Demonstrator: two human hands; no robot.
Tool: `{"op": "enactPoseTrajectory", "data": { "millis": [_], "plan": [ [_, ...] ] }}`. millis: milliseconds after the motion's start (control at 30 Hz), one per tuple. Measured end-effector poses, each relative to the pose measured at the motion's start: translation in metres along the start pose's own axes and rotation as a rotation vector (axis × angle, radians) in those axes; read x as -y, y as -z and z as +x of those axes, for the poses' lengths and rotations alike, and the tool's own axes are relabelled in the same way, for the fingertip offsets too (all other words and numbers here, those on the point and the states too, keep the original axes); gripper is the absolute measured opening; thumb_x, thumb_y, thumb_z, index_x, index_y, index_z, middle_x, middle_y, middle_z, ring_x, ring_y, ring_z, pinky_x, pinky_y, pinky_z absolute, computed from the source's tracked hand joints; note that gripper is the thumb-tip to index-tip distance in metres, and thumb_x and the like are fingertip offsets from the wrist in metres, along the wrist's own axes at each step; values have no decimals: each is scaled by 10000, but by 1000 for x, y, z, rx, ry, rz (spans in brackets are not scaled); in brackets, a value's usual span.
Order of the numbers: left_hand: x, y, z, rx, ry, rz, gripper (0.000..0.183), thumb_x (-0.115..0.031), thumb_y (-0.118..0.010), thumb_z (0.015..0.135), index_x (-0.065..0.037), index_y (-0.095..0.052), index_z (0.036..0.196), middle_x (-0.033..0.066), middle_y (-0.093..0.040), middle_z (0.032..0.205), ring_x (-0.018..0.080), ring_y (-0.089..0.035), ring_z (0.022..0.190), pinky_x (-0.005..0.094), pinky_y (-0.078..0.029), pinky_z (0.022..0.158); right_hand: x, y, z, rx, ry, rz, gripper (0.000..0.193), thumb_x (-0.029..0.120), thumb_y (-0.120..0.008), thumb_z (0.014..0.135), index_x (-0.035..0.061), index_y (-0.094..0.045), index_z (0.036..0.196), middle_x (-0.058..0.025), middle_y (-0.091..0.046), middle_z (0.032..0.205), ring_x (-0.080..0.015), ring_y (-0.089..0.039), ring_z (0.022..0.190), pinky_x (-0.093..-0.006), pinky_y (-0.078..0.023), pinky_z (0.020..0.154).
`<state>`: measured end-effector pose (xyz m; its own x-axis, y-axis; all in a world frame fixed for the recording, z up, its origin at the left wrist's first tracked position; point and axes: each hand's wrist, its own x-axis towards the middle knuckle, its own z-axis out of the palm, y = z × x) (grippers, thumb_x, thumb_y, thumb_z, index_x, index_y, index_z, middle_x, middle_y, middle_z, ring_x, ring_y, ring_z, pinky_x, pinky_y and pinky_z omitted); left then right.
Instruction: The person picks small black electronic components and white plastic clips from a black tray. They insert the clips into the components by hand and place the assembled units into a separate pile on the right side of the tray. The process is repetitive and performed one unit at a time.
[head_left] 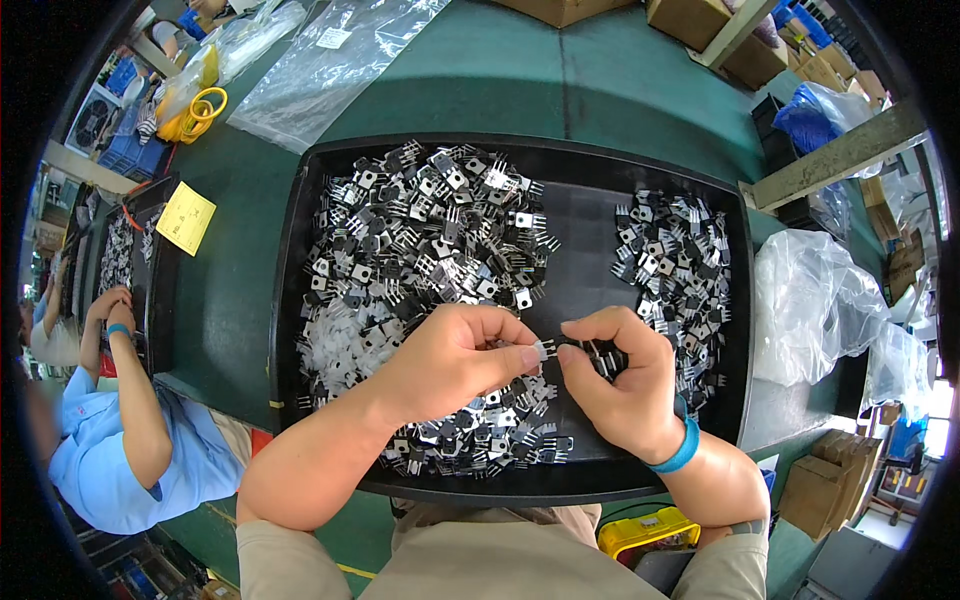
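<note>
Over the black tray [520,490] my two hands meet at the fingertips. My left hand [450,360] pinches a small white plastic piece [543,350] between thumb and forefinger. Thumb and forefinger of my right hand [632,390] grip a black three-legged transistor [562,342], its metal legs turned toward the white piece and touching or nearly touching it. More transistors [608,362] sit inside the curled right fingers. A large heap of transistors [430,220] fills the tray's left part, with a pile of white plastic pieces [345,345] beside my left forearm. A smaller heap [680,260] lies at the right.
On the green table [480,80] lie a clear plastic bag [330,70] behind the tray and a crumpled one [815,300] to its right. A yellow note [187,218] lies left. Further left, a person in a blue shirt [140,450] works at another tray [160,290].
</note>
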<state>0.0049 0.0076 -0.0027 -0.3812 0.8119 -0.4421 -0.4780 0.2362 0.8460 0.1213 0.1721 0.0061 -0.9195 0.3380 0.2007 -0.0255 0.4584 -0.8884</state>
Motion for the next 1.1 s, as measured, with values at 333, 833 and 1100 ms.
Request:
{"op": "enactPoseTrajectory", "data": {
  "millis": [333, 833, 1100],
  "plan": [
    [0, -1, -1, 14, -36, 12, 53, -24, -636, 854, 9, -649, 893, -12, -606, 721, 18, -483, 575, 179, -351, 497, -2, -3, -4, 53, 0, 63, 147, 8, -693, 765, 10, -647, 905, -90, -657, 748, -139, -631, 650, -265, -479, 586],
    [-1, -2, -4, 69, -79, 195, 157, -133, -685, 874, 17, -641, 871, -14, -622, 749, 12, -517, 637, 177, -384, 523, -5, -5, -2, 267, -577, 682, 153, 162, -637, 927, 37, -634, 1015, -10, -607, 733, -43, -523, 546, -171, -372, 425],
    [-4, 11, -1, -61, -90, -245, 171, -45, -508, 882, -3, -613, 1010, 63, -625, 858, 54, -444, 576, 188, -315, 480, -3, 4, 7, 315, -251, 402, 135, 4, -653, 836, 33, -661, 967, -88, -654, 753, -135, -580, 567, -247, -453, 474]
  ]
}}
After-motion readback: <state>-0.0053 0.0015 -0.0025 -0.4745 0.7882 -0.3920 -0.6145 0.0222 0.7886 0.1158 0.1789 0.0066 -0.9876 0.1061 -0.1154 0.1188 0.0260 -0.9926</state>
